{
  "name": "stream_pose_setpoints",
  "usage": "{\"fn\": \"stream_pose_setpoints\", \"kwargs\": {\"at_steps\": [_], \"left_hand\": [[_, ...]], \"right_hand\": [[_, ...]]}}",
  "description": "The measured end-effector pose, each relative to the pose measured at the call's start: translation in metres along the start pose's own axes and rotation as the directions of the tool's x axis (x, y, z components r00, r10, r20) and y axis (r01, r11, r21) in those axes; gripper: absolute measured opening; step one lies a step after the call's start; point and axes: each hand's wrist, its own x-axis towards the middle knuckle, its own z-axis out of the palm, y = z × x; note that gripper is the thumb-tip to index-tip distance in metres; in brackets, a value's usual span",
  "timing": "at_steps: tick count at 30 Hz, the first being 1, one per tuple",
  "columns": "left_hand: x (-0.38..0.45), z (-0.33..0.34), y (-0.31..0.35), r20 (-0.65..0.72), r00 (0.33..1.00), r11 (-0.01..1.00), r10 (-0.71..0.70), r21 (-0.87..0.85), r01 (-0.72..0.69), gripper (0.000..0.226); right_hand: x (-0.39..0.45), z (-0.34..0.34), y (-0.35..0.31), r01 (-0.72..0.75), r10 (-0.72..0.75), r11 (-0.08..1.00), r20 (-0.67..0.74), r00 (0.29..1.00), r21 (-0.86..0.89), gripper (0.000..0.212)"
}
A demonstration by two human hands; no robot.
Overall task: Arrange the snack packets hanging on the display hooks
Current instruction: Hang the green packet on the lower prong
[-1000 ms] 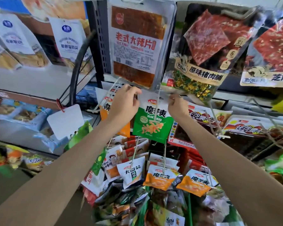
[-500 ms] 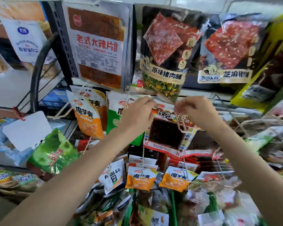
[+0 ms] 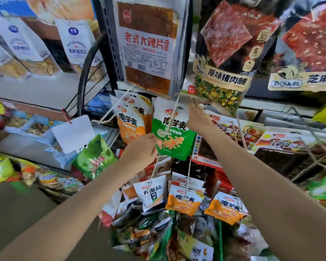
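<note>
Both forearms are bare from the near edge of the view up to the wrists, with no sleeve showing. The left hand (image 3: 141,148) and the right hand (image 3: 197,117) are bare too. Each arm is slim and smooth.

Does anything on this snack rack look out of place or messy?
Yes. Below the hanging rows, a heap of loose packets lies jumbled at all angles rather than hung on hooks. The green packet hangs slightly tilted.
</note>
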Motion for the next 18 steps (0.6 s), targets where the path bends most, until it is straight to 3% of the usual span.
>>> {"fn": "stream_pose_setpoints", "kwargs": {"at_steps": [5, 9, 12, 14, 15, 18], "left_hand": [[0.006, -0.005, -0.015, -0.059, 0.998, 0.999, 0.009, -0.040, -0.011, 0.026], [0.011, -0.005, -0.017, -0.067, 0.996, 0.996, 0.064, -0.056, -0.068, 0.025], [0.015, -0.003, -0.019, -0.086, 0.994, 0.996, 0.070, -0.057, -0.075, 0.024], [0.016, -0.001, -0.022, -0.097, 0.992, 0.994, 0.083, -0.066, -0.090, 0.023], [0.017, 0.000, -0.022, -0.096, 0.991, 0.993, 0.089, -0.065, -0.096, 0.023], [0.019, 0.004, -0.025, -0.082, 0.993, 0.994, 0.080, -0.069, -0.086, 0.022]], "right_hand": [[-0.009, 0.021, -0.004, -0.026, -0.003, 0.985, -0.170, 0.985, -0.168, 0.070], [-0.024, 0.038, -0.006, -0.010, -0.043, 0.967, -0.205, 0.978, -0.254, 0.066], [-0.018, 0.043, 0.002, -0.080, 0.077, 0.997, -0.227, 0.971, -0.003, 0.047], [-0.014, 0.045, 0.008, -0.079, 0.132, 0.974, -0.250, 0.959, 0.211, 0.015], [-0.015, 0.045, 0.010, -0.050, 0.130, 0.956, -0.266, 0.955, 0.289, 0.014], [-0.029, 0.049, 0.005, 0.058, 0.056, 0.929, -0.292, 0.955, 0.367, 0.037]]}}
